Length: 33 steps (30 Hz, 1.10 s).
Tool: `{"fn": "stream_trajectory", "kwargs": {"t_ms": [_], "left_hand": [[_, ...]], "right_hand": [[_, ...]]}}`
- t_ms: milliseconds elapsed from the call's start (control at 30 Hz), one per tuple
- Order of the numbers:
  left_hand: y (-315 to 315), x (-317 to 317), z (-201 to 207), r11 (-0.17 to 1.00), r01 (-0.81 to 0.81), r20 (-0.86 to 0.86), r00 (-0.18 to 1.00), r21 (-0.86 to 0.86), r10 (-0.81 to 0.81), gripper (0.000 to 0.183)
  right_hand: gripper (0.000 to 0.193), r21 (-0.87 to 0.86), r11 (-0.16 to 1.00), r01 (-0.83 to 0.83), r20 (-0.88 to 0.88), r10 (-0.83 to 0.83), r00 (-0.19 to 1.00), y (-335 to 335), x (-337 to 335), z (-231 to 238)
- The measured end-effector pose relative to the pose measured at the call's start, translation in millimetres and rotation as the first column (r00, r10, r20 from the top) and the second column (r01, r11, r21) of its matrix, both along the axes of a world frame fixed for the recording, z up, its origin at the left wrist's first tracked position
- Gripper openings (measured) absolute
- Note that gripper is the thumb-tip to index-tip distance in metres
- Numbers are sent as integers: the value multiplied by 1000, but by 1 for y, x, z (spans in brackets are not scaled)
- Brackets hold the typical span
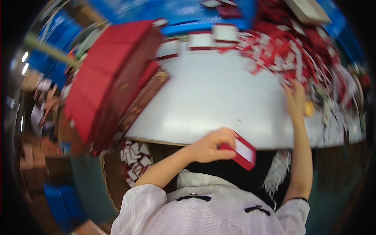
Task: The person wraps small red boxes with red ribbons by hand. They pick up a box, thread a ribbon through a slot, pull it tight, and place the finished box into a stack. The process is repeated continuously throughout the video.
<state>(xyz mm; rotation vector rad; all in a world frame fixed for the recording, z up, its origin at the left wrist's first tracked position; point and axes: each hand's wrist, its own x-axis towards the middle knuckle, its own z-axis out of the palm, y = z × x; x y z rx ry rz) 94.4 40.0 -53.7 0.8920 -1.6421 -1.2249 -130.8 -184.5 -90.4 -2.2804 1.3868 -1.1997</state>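
My left hand (216, 145) is closed on a small red box-like piece (246, 152) with a white panel on its face. It holds the piece tilted, just off the table's near edge. My right hand (296, 100) reaches over the right side of the white table (219, 102), fingers stretched and apart. Its fingertips are at the near border of a heap of red and white strips (278, 51). Blur hides whether they touch a strip. Along the table's far edge stand similar white-faced red pieces, one of them a square (225, 33).
Large stacked red boxes or slabs (113, 74) cover the table's left side. A yellow round object (309, 109) and pale scraps lie beside my right wrist. Below the table's edge is a container of white-and-red pieces (135, 160). Blue crates or sheeting (188, 27) line the back.
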Motion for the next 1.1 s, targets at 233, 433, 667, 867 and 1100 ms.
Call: {"fn": "stream_trajectory", "kwargs": {"t_ms": [233,433,667,867,1100], "left_hand": [[140,84,68,673,-736,-559,527,77,640,20],[228,200,137,-222,-967,-523,-253,123,814,29],[212,241,152,-134,-939,-284,-228,316,931,31],[197,269,128,-158,-954,-80,-184,256,980,26],[242,343,91,-252,-961,223,-272,-111,936,40]], "right_hand": [[15,-75,997,37,-274,-56,960,-9,17,-4],[11,-118,986,-115,-96,104,990,20,38,17],[9,-175,967,-185,-84,172,981,24,38,37],[9,-80,966,-247,-52,244,969,46,42,49],[17,280,844,-457,422,319,848,90,50,54]]}}
